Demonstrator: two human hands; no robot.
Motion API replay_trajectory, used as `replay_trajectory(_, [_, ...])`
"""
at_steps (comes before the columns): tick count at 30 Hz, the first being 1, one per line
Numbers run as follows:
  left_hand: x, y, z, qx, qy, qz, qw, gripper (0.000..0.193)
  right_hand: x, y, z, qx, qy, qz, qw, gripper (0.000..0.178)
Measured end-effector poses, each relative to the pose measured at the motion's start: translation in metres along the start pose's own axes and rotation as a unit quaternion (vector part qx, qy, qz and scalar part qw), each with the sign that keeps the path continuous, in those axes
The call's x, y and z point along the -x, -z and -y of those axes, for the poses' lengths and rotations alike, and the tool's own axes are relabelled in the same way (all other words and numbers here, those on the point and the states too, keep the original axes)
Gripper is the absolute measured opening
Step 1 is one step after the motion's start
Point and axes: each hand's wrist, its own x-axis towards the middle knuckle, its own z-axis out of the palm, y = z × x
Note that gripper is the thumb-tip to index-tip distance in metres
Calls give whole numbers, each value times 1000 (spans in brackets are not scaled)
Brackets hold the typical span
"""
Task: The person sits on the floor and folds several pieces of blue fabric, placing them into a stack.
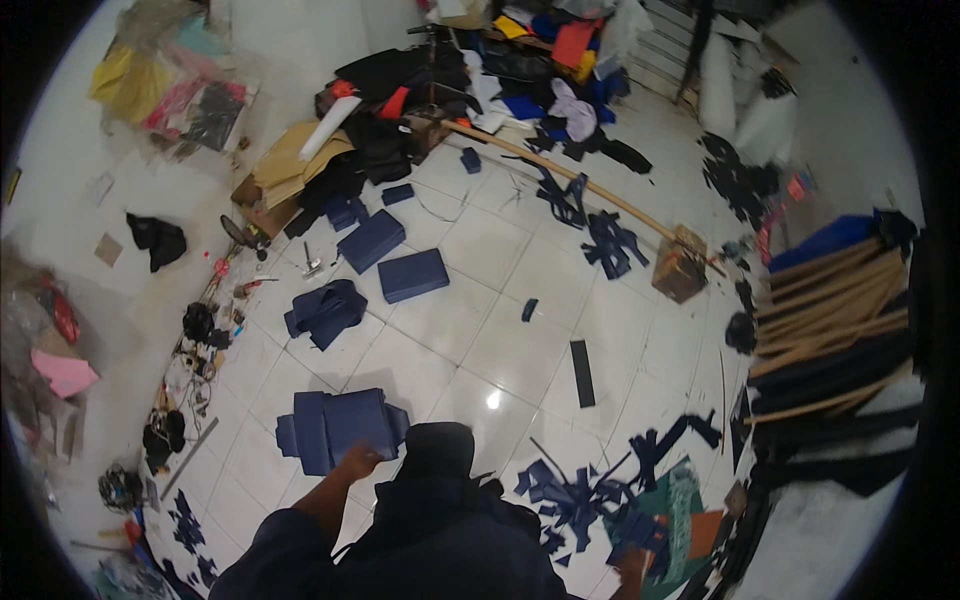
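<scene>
Tan sheets [305, 160] rise from a cardboard box [272, 218]; the left arm reaches forward, its hand [362, 459] at the near right edge of a dark-blue folded bundle [340, 425] lying front-left on the tiles [420, 345]; the right hand [630, 566] is low among dark-blue scraps [575, 498] by a green sheet [682, 520]; I cannot tell either hand's grip.
</scene>
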Motion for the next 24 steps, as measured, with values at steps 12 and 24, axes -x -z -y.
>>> replay_trajectory(12, [-152, 70, -30, 186, 210, 85, 956, 39, -47, -290, 416, 137, 209, 213, 945, 30])
replay_trajectory(24, [-299, 351, -146, 446, 171, -308, 823, 39, -3, -508, 630, 289, 176, 355, 872, 54])
